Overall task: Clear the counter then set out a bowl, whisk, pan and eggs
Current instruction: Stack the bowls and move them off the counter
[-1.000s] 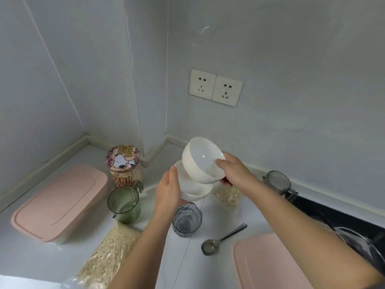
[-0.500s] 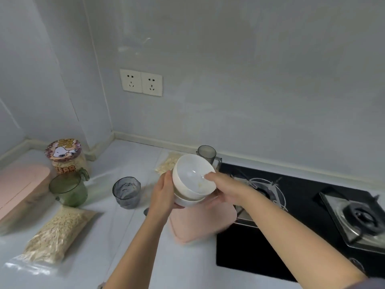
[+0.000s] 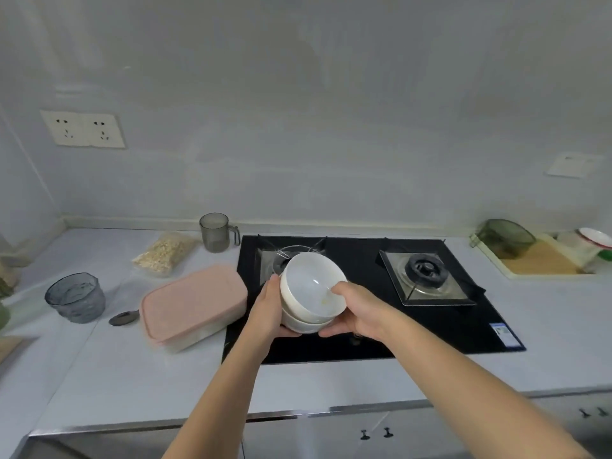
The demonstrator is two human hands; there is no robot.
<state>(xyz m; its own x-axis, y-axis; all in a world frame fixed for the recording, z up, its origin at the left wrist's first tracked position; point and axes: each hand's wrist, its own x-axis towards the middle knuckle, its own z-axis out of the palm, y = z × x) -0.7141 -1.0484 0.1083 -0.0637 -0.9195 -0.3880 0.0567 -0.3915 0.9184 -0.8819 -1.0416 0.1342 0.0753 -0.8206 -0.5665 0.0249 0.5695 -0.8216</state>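
Two white bowls (image 3: 309, 291) are stacked, the top one tilted toward me, and I carry them in the air above the left side of the black gas hob (image 3: 364, 313). My left hand (image 3: 270, 309) cups the stack from its left and underneath. My right hand (image 3: 359, 308) grips the top bowl's right rim, thumb inside. A small yellowish smear shows inside the top bowl. No whisk, pan or eggs are in view.
On the white counter (image 3: 139, 376) lie a pink lidded box (image 3: 192, 301), a bag of oats (image 3: 164, 251), a grey handled cup (image 3: 215, 231), a dark ribbed glass (image 3: 76, 296) and a spoon (image 3: 124, 318). A green bowl (image 3: 505, 238) and a sink tray (image 3: 543, 263) sit far right.
The view has swung right from the counter corner to the hob. Both hands carried the bowls rightward, and the tilted top bowl now nests in the lower one.
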